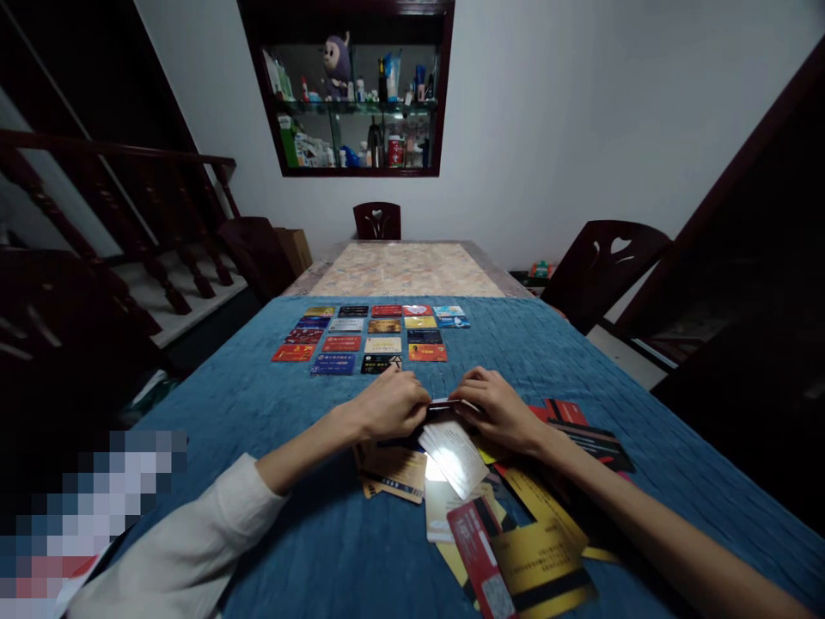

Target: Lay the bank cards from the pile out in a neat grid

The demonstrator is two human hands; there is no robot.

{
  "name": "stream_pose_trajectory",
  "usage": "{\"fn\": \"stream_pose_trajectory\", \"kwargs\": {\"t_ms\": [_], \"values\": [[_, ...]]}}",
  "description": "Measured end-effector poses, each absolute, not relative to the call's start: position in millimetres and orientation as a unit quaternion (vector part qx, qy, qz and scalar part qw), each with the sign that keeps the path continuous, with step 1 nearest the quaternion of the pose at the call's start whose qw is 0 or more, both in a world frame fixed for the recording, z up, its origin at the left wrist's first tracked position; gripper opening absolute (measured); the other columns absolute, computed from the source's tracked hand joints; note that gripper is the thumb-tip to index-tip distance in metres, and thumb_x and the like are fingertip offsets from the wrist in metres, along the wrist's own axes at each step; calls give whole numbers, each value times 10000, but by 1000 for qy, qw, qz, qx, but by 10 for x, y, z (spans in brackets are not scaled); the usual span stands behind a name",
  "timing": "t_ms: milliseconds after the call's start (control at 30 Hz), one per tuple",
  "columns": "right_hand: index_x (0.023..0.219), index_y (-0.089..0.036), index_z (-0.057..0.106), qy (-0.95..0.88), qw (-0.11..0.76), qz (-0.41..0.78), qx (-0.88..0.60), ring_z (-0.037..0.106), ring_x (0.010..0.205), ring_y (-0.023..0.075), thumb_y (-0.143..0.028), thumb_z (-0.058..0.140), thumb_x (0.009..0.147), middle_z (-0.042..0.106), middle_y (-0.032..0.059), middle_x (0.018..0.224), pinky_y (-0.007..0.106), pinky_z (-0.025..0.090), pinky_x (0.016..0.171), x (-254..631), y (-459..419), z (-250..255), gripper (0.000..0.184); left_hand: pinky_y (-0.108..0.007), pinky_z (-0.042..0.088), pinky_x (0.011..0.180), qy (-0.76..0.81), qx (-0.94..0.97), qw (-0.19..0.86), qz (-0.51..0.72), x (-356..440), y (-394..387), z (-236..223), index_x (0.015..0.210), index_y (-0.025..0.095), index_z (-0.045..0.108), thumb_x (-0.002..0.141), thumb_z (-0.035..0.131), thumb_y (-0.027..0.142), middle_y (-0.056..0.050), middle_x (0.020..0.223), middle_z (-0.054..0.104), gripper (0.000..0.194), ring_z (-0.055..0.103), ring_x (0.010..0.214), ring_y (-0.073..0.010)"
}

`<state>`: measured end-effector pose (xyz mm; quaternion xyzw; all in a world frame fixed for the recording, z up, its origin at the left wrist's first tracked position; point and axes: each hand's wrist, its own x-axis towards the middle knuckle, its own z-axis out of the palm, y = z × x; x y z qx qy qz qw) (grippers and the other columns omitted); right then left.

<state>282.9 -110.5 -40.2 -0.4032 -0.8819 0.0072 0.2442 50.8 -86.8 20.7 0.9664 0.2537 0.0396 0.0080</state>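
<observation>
My left hand (394,402) and my right hand (495,406) are both closed on one card (443,403), seen nearly edge-on between them. The fingers of each hand grip an end of it, above the near middle of the table. Below and around my right hand lies a loose heap of cards, with a shiny white card (455,456), a red card (482,559), a gold card (545,563) and a black card (593,443). An orange-tan card (396,471) sits under my left wrist. Farther off, several cards lie in rough columns, including a black card (379,364) close to my left hand.
A blue cloth (245,413) covers the near part of the table; a patterned tabletop (412,268) shows beyond. Dark wooden chairs stand at the right (606,266), left (254,258) and far end (377,221). A wall cabinet (361,103) holds bottles and a plush toy.
</observation>
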Motion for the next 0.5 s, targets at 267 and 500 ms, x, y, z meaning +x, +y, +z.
{"fn": "stream_pose_trajectory", "kwargs": {"t_ms": [267,500], "values": [[976,-209,688,-855,282,10,-435,566,903,213,-245,540,936,711,64,883,353,394,769,2825,-1069,-443,157,-262,392,697,245,965,35,82,480,-764,176,757,162,686,873,484,118,-41,712,678,237,598,728,-160],[944,-215,661,-842,306,13,-444,589,898,216,-239,541,924,697,62,884,355,427,780,2798,-1066,-428,124,-262,389,704,243,963,47,107,455,-716,163,739,163,660,850,500,87,-25,700,664,209,592,718,-155]]}}
